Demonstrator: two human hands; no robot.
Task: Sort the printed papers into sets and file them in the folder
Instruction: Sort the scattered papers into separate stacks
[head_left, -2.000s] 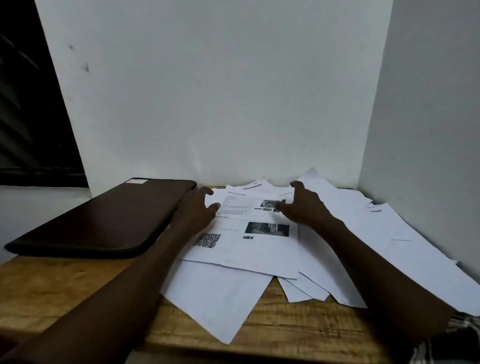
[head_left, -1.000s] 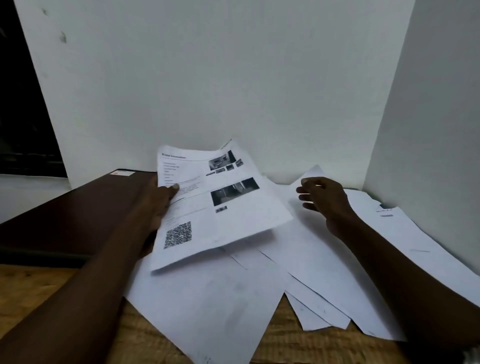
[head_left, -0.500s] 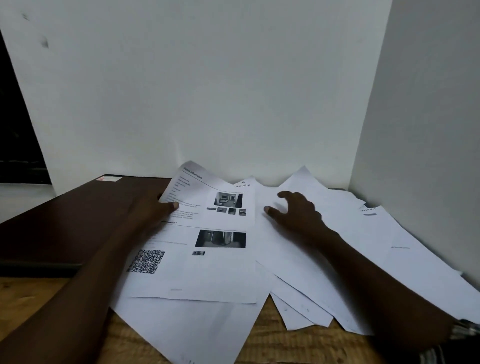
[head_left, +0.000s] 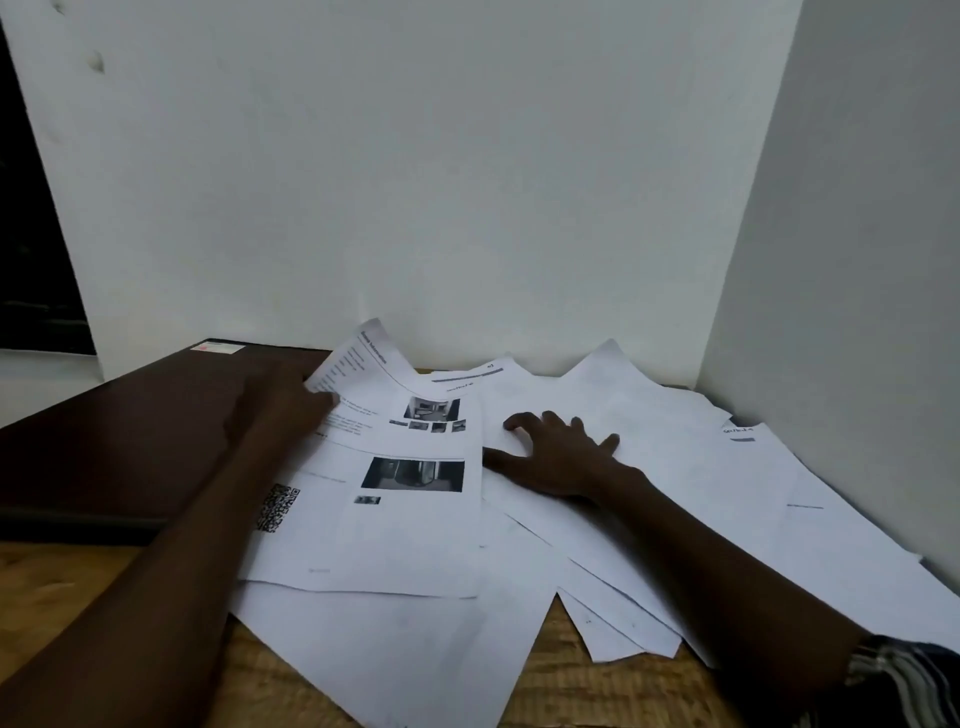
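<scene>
My left hand (head_left: 283, 402) pinches the curled white photo-printed sheet (head_left: 384, 499) beside the dark brown folder (head_left: 130, 431); my right hand (head_left: 558, 452) lies splayed flat, pinning the loose white papers (head_left: 675, 467) so they stay put

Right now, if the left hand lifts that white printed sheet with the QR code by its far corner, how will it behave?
Likely floppy: the white printed sheet with the QR code already curls up where the left hand pinches it. Probably light. It may drag or slide the loose white sheets beneath.
</scene>
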